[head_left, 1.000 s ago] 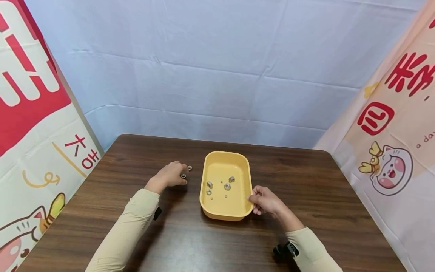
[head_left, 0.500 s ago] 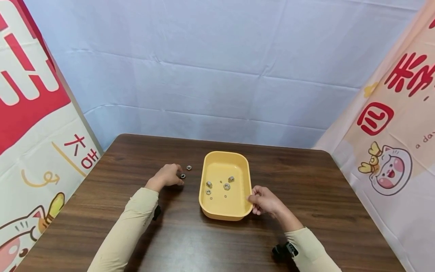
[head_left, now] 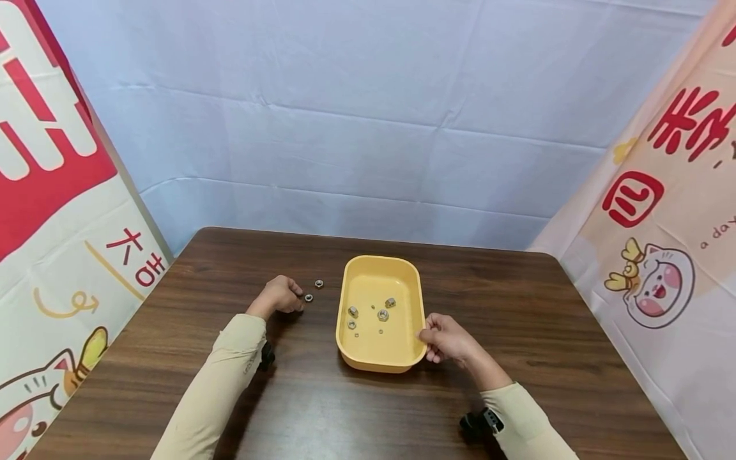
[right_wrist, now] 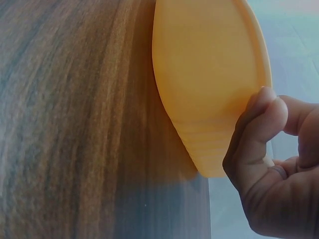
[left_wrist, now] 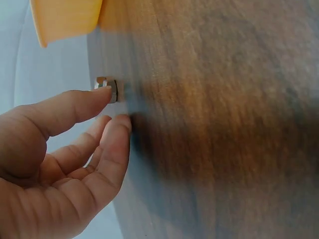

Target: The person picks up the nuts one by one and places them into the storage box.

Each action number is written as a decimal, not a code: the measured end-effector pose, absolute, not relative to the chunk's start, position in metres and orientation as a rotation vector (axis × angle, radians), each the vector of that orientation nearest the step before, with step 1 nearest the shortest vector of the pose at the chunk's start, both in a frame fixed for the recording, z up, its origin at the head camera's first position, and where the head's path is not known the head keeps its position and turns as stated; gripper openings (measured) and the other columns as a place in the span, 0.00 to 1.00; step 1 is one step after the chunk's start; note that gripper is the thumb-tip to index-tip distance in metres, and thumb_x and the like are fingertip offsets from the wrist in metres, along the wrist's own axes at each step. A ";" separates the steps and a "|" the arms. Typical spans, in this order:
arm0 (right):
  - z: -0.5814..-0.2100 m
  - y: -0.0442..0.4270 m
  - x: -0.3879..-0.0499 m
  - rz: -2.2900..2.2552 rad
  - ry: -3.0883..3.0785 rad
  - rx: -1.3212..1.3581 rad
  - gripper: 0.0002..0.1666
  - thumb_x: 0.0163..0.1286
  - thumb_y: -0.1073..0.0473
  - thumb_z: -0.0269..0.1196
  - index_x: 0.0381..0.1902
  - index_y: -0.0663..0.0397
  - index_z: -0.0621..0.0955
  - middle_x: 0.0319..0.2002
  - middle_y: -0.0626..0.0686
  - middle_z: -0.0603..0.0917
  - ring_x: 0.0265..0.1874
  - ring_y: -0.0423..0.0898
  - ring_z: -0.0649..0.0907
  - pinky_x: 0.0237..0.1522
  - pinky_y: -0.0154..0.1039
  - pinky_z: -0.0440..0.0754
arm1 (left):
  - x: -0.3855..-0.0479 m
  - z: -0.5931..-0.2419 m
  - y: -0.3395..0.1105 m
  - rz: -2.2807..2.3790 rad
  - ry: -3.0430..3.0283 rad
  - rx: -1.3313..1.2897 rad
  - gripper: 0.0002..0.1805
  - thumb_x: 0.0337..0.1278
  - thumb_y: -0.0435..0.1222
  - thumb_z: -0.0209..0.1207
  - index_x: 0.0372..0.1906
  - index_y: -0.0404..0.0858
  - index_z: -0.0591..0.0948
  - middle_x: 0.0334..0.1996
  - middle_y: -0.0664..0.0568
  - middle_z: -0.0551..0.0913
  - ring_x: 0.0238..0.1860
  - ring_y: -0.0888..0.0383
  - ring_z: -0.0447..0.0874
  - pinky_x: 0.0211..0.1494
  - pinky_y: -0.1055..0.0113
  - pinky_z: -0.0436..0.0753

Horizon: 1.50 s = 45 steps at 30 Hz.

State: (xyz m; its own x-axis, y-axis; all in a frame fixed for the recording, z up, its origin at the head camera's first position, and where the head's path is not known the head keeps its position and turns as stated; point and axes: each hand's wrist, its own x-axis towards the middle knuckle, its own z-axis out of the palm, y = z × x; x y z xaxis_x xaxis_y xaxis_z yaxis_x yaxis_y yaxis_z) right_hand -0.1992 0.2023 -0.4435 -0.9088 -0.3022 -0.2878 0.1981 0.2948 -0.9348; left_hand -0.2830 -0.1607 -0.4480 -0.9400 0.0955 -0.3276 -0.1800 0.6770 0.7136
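My left hand is low over the table just left of a metal hex nut; a second nut lies a little farther back. In the left wrist view the thumb and fingers stand apart with nothing between them, and a nut shows past the thumb tip. My right hand pinches the right rim of a yellow plastic tray near its front corner. Several nuts of differing sizes, among them a large one, lie inside. The right wrist view shows the tray's outer wall beside the curled fingers.
The dark wood-grain table has its far edge before a pale cloth backdrop. Printed banners hang at the left and right sides. Black wrist cameras are on both forearms.
My left hand has drawn back slightly to the left, so the nearer nut is now fully visible beside the fingertips. The right hand keeps its hold on the tray.
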 end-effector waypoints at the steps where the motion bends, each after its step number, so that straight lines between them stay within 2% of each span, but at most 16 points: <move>1: -0.444 0.202 -0.199 -1.648 2.157 -0.090 0.07 0.59 0.68 0.55 0.29 0.63 0.66 0.14 0.53 0.75 0.10 0.40 0.74 0.11 0.30 0.72 | -0.283 -0.448 -0.161 1.166 2.532 -0.087 0.15 0.44 0.25 0.65 0.42 0.28 0.79 0.29 0.45 0.80 0.24 0.55 0.79 0.30 0.63 0.82; 7: -0.443 0.202 -0.200 -1.645 2.163 -0.085 0.06 0.59 0.68 0.54 0.29 0.63 0.66 0.14 0.53 0.75 0.10 0.40 0.74 0.11 0.30 0.72 | -0.284 -0.450 -0.158 1.222 2.485 -0.146 0.09 0.49 0.25 0.61 0.38 0.29 0.78 0.27 0.45 0.78 0.24 0.54 0.78 0.29 0.62 0.81; 15: -0.444 0.202 -0.199 -1.649 2.165 -0.095 0.06 0.59 0.68 0.54 0.29 0.63 0.66 0.14 0.53 0.75 0.10 0.40 0.74 0.11 0.30 0.72 | -0.287 -0.451 -0.154 1.263 2.443 -0.121 0.11 0.50 0.24 0.60 0.41 0.30 0.77 0.29 0.45 0.78 0.25 0.53 0.77 0.30 0.62 0.80; 23: -0.446 0.202 -0.200 -1.644 2.165 -0.106 0.07 0.59 0.68 0.55 0.29 0.62 0.66 0.14 0.53 0.75 0.10 0.40 0.74 0.11 0.30 0.72 | -0.291 -0.454 -0.157 1.297 2.375 -0.104 0.15 0.50 0.22 0.61 0.45 0.31 0.78 0.28 0.47 0.84 0.26 0.53 0.78 0.31 0.62 0.79; 28: -0.446 0.203 -0.201 -1.646 2.157 -0.103 0.08 0.59 0.68 0.55 0.29 0.63 0.66 0.14 0.54 0.76 0.10 0.40 0.74 0.11 0.30 0.72 | -0.292 -0.457 -0.155 1.309 2.416 -0.142 0.13 0.48 0.23 0.63 0.42 0.31 0.80 0.26 0.47 0.83 0.22 0.55 0.77 0.27 0.64 0.79; 35: -0.445 0.202 -0.201 -1.651 2.151 -0.088 0.07 0.59 0.69 0.55 0.29 0.63 0.66 0.14 0.53 0.76 0.10 0.40 0.74 0.11 0.30 0.72 | -0.293 -0.462 -0.147 1.194 2.590 -0.139 0.11 0.39 0.26 0.70 0.32 0.34 0.82 0.22 0.47 0.79 0.19 0.57 0.77 0.24 0.66 0.80; 45: -0.446 0.202 -0.202 -1.653 2.162 -0.087 0.07 0.58 0.69 0.54 0.28 0.62 0.66 0.14 0.53 0.76 0.10 0.39 0.74 0.11 0.30 0.72 | -0.294 -0.462 -0.149 1.208 2.576 -0.078 0.09 0.39 0.28 0.71 0.28 0.34 0.82 0.19 0.49 0.80 0.19 0.56 0.77 0.25 0.65 0.80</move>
